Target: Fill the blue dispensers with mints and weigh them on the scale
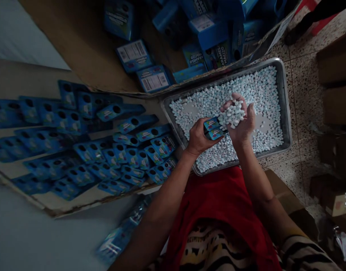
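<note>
Black-and-cream striped cloth shirt [215, 248] closest; over the grey rectangular metal tray [287, 120], your left hand [198, 136] grips blue cardboard boxes [214, 128], your cupped right hand [246, 126] pale oval candies [232, 114] alongside.

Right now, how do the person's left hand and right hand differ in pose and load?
The left hand is closed around small blue boxes, while the right hand is palm up and cupped. The left hand grips its boxes from the side; the right hand bears a loose heap of pale candies. Both are bare and appear over the metal tray.
</note>
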Available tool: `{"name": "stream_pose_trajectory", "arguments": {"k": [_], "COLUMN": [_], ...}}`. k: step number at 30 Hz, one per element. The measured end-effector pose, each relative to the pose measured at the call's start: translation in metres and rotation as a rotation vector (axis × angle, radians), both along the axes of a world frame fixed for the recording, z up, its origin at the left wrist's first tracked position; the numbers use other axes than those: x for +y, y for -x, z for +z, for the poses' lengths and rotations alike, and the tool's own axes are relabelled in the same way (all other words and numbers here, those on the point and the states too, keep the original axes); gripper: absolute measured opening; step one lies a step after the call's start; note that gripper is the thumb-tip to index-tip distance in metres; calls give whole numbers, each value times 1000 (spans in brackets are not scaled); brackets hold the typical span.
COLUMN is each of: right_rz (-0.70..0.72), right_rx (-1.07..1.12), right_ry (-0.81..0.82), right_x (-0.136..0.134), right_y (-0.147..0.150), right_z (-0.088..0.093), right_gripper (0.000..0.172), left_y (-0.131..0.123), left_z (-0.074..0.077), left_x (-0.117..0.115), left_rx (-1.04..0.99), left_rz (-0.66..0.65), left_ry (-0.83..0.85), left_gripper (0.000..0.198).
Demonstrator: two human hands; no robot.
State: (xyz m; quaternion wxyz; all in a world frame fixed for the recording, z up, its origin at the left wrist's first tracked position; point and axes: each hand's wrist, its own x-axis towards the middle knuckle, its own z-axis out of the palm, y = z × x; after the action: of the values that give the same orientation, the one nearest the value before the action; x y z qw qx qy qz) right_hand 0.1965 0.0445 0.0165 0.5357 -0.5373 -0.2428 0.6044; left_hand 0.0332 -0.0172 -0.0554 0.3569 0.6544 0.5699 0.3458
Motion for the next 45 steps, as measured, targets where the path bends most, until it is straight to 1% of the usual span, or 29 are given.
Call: {"name": "stream_pose_trajectory", "arguments": {"k": [4, 8, 11, 14, 16, 18, 19, 21, 23, 24, 25, 26, 27, 29, 30, 32, 34, 36, 37, 39, 41, 43, 45], "right_rz": [62, 168, 233, 293, 348, 359, 320, 159, -20, -51, -18, 41, 110, 220, 248, 286, 325, 318, 286, 165, 6, -146, -245], "right_rx": [-44, -42, -24, -39, -22, -24, -69, -284, -599, -754, -880, -977, -1050, -1127, -1136, -1094, -971, -804, -720, -557, -366, -127, 94], "right_ry": [-73, -163, -241, -322, -320, -238, -182, -112, -141, -187, -217, -223, -220, -192, -182, -184, -198, -189, -173, -116, -10, 140, 278], "right_x": [-2, -9, -15, -24, -30, -32, -30, -17, 5, 18, 30, 41, 51, 61, 63, 58, 47, 33, 26, 14, 5, -2, -7], "right_y": [2, 0, 3, 8, 5, -8, -19, -47, -80, -94, -106, -114, -117, -112, -106, -87, -68, -51, -43, -31, -23, -18, -17], "right_z": [2, 3, 6, 15, 21, 20, 17, 1, -24, -38, -53, -66, -78, -94, -98, -101, -100, -98, -98, -99, -100, -101, -98], "right_gripper": [65, 63, 53, 44, 47, 55, 57, 54, 42, 37, 34, 35, 41, 55, 58, 56, 51, 44, 41, 39, 35, 32, 32], "left_y": [5, 8, 6, 8, 15, 27, 35, 51, 63, 68, 71, 72, 72, 68, 65, 57, 48, 39, 35, 25, 15, 8, 6], "left_z": [3, 5, 3, 2, 4, 8, 9, 11, 6, 2, -4, -11, -18, -31, -35, -41, -42, -41, -39, -35, -25, -10, 7], "left_x": [0, 4, 9, 14, 16, 19, 20, 26, 35, 42, 49, 57, 65, 83, 91, 104, 112, 114, 112, 103, 89, 73, 57], "left_rx": [30, 51, 28, -17, -14, 6, 17, 23, 19, 11, -3, -23, -50, -115, -147, -194, -216, -220, -223, -257, -333, -394, -372], "left_rz": [-2, -12, -33, -52, -45, -20, -14, -52, -123, -150, -169, -184, -202, -247, -271, -310, -334, -370, -390, -411, -395, -375, -347], "left_ry": [4, -29, -67, -81, -95, -97, -80, -13, 72, 106, 129, 149, 170, 228, 263, 322, 354, 369, 377, 400, 401, 331, 195], "left_gripper": [80, 77, 73, 71, 74, 80, 83, 85, 87, 89, 92, 96, 99, 103, 102, 100, 104, 109, 110, 108, 107, 104, 96]}}
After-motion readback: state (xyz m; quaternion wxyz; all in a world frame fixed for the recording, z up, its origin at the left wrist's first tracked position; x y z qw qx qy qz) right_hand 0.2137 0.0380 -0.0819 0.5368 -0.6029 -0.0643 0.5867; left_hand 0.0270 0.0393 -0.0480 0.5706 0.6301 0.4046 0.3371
